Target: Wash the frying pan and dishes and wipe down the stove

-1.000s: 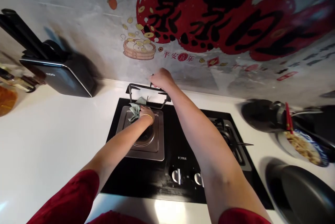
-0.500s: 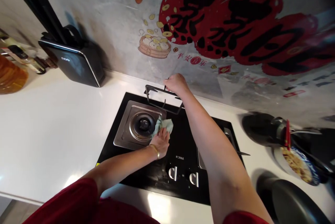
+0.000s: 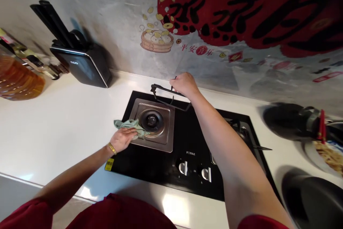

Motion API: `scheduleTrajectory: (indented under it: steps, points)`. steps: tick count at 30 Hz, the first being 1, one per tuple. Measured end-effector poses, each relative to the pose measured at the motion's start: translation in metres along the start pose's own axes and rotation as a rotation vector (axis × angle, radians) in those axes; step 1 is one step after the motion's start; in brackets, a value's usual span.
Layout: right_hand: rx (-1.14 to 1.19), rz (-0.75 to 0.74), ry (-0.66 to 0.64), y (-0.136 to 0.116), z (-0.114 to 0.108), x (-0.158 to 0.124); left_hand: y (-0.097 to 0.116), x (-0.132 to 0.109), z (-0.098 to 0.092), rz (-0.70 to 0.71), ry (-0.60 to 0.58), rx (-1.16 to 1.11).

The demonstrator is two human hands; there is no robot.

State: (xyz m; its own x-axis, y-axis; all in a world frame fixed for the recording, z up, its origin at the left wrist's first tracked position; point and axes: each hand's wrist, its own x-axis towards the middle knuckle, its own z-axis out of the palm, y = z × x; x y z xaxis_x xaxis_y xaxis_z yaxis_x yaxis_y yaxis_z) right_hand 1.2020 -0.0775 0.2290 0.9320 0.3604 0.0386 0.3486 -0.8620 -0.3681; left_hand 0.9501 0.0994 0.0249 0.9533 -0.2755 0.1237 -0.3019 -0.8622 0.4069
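My left hand point(image 3: 123, 139) presses a pale green cloth point(image 3: 128, 124) onto the left edge of the steel burner tray point(image 3: 167, 139), beside the round black burner point(image 3: 152, 120). A gold bracelet circles that wrist. At the back of the black gas hob point(image 3: 160, 172), my right hand point(image 3: 184, 84) grips a black pan support point(image 3: 163, 88) by its upper bar. It is lifted off the left burner and tilted up near the wall. My right forearm crosses the hob and hides part of the right burner point(image 3: 239, 130).
A black knife block point(image 3: 83, 66) stands on the white counter point(image 3: 66, 118) at left, near a large oil bottle point(image 3: 23, 79). Two silver knobs point(image 3: 183, 168) sit on the hob's front. Dark pans point(image 3: 313, 197) and a bowl of food point(image 3: 329, 155) stand at right.
My left hand has slid the cloth from the right side of the burner tray across to its left side. My right hand keeps holding the pan support up. The view has shifted slightly.
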Motion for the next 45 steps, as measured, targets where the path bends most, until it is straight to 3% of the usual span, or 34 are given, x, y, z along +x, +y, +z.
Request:
scheduleTrajectory:
  steps: [3, 6, 9, 11, 13, 16, 18, 21, 24, 26, 29, 31, 34, 38, 45]
  points:
    - [0.019, 0.005, 0.002, 0.006, -0.002, -0.004, -0.035, 0.032, -0.008, 0.026, 0.000, 0.001]
    - [0.045, 0.013, 0.023, 0.010, -0.002, -0.005, -0.060, 0.086, -0.013, -0.005, -0.040, 0.063]
    - [0.057, 0.028, 0.026, 0.014, -0.003, -0.004, -0.068, 0.147, -0.016, -0.079, -0.128, 0.113]
    - [0.058, 0.034, 0.023, 0.017, -0.004, -0.002, -0.063, 0.183, -0.013, -0.077, -0.197, 0.098]
    - [0.042, 0.038, 0.023, 0.019, -0.004, 0.003, -0.047, 0.214, -0.004, -0.090, -0.258, 0.097]
    - [-0.022, 0.039, 0.030, 0.023, -0.002, 0.011, -0.003, 0.245, 0.024, -0.262, -0.295, 0.152]
    - [-0.078, 0.050, 0.030, 0.025, -0.001, 0.017, 0.034, 0.256, 0.046, -0.365, -0.315, 0.148]
    - [-0.147, 0.075, 0.026, 0.027, 0.000, 0.020, 0.088, 0.258, 0.077, -0.377, -0.317, 0.078]
    - [-0.165, 0.079, 0.033, 0.024, 0.002, 0.016, 0.123, 0.237, 0.093, -0.321, -0.299, 0.038]
    - [-0.130, 0.076, 0.034, 0.020, 0.004, 0.008, 0.134, 0.207, 0.096, -0.230, -0.311, 0.014]
    - [-0.053, 0.076, 0.045, 0.011, 0.009, -0.008, 0.136, 0.144, 0.093, 0.005, -0.295, -0.041]
    - [-0.008, 0.060, 0.063, 0.004, 0.015, -0.024, 0.130, 0.100, 0.090, 0.137, -0.211, -0.084]
    - [0.038, 0.009, 0.110, -0.003, 0.029, -0.055, 0.109, 0.039, 0.079, 0.198, -0.070, -0.103]
    - [0.030, -0.084, 0.190, 0.000, 0.063, -0.108, 0.070, -0.022, 0.056, 0.104, 0.069, -0.021]
    - [-0.130, -0.266, 0.411, 0.026, 0.147, -0.184, -0.020, -0.088, 0.015, -0.139, 0.248, 0.020]
